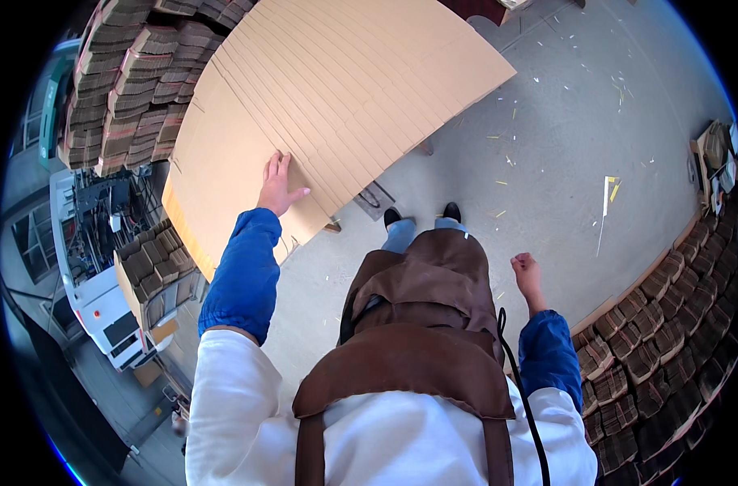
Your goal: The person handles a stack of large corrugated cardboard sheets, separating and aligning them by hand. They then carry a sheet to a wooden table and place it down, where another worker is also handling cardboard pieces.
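My left hand (pixel 278 188) lies palm down near the close left part of a large brown cardboard sheet (pixel 231 154). Its fingers are stretched out and the thumb points aside. Many parallel crease or cut lines run across the cardboard, which rests on a table; a strip of yellowish wooden tabletop (pixel 174 212) shows at its left edge. Away from the table, my right hand (pixel 526 271) hangs at my right side with its fingers curled in, and I see nothing in them. Blue sleeve covers reach over both forearms.
Tall bundles of folded cardboard (pixel 150 81) stand at the far left. A white machine (pixel 102 300) is on the left, beside a box of cardboard pieces (pixel 154 259). More cardboard stacks (pixel 652 348) line the right. Paper scraps (pixel 608 198) litter the grey floor (pixel 547 162).
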Tool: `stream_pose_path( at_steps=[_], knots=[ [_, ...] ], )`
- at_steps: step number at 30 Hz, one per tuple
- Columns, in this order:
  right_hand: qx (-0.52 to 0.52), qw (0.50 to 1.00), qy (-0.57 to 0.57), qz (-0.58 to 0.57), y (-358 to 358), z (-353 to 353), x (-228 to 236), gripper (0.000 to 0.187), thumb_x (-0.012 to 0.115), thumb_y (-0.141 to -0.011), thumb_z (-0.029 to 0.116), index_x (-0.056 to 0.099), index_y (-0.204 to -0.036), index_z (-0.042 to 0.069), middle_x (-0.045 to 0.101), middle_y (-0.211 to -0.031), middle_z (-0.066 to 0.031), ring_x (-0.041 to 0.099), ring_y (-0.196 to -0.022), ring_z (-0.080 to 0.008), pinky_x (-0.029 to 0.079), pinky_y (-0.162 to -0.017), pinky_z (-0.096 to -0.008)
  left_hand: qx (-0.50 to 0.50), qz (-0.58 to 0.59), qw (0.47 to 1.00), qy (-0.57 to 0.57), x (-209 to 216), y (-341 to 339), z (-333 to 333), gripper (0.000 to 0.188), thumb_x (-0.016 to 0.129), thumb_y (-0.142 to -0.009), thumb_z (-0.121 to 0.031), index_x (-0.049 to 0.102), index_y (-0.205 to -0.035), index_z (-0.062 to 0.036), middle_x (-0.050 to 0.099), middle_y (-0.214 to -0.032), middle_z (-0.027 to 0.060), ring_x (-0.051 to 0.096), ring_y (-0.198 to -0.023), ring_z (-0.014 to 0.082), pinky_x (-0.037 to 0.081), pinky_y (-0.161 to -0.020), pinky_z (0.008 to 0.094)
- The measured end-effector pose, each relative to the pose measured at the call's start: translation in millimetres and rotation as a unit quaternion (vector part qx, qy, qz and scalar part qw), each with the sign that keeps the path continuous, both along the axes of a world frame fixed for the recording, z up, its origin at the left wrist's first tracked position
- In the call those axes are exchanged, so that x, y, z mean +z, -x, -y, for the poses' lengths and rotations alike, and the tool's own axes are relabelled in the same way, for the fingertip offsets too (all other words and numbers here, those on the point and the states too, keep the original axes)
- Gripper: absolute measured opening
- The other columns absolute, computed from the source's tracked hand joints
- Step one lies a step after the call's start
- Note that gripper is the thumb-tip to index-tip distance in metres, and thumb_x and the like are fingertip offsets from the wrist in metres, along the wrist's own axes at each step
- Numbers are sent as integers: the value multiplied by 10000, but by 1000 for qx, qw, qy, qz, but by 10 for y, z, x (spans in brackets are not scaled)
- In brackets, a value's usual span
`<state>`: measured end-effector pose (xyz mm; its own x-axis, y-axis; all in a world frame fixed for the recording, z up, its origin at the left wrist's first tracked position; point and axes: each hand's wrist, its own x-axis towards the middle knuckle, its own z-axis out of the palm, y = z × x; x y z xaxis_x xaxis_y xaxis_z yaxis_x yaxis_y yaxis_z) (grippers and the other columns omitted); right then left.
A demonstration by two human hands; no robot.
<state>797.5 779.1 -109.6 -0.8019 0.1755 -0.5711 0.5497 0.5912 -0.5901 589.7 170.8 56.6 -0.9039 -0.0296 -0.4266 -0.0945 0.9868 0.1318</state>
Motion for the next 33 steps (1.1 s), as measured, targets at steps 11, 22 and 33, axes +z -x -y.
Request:
stream_pose_path(
  at_steps=[11,22,33],
  knots=[
    [50,998,23,25,373,168,110,253,663,-918,243,647,-984,-1,704,-857,-139,684,-817,-236,531,-763,-352,7,6,1000,-9,-25,-129,101,999,839,-736,-294,269,-1516,-39,162,-1593,232,187,-1464,412,261,-1198,452],
    [52,996,65,-11,1007,508,277,268,672,-909,254,652,-1025,13,707,-869,-162,690,-804,-268,534,-746,-368,17,12,1000,-5,-25,-184,104,994,843,-740,-296,275,-1520,-54,157,-1601,220,175,-1465,414,283,-1193,453],
    [18,999,29,20,454,166,5,285,680,-897,251,656,-1027,-1,715,-892,-176,699,-839,-285,539,-763,-365,-7,-2,1000,-4,-74,-149,121,995,844,-739,-289,273,-1517,-46,167,-1594,239,181,-1455,436,274,-1188,471]
  ],
)
